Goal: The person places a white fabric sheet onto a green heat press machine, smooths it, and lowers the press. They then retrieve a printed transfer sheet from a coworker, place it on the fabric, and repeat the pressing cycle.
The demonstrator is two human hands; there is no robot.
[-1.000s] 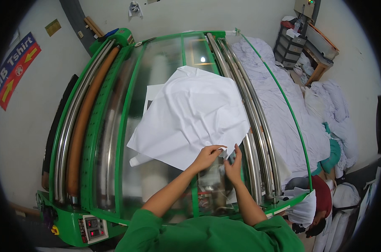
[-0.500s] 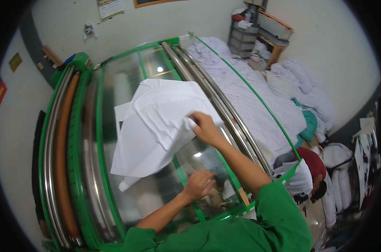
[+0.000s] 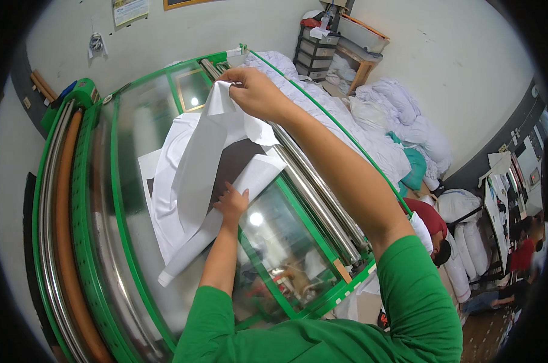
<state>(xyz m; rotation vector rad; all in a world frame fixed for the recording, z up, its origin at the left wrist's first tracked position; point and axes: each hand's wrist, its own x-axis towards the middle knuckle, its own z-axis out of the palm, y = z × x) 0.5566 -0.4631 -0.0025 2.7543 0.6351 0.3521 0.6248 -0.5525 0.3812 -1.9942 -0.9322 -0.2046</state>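
Observation:
My right hand (image 3: pixel 253 94) is raised and pinches the edge of a white cloth (image 3: pixel 195 172), whose lifted part hangs down in a fold. Below it lies a white sheet with a dark panel (image 3: pixel 238 160) on its upper side. The near edge (image 3: pixel 259 175) of that sheet curls up in a roll. With fingers spread, my left hand (image 3: pixel 231 202) rests at the border of the dark panel and the curled edge. Both cloth and sheet lie on the glass top of a green-framed machine (image 3: pixel 120 224).
Metal rollers (image 3: pixel 322 199) run along the machine's right side; a brown roller (image 3: pixel 68 199) is at its left. White bedding-like fabric (image 3: pixel 352 133) is heaped beyond. A person in red (image 3: pixel 428 218) bends down at the right. Drawers (image 3: pixel 315 54) stand against the back wall.
My right hand has lifted the cloth's edge up and away, baring the dark panel. My left hand has moved forward from over the glass onto the sheet. The view has shifted right.

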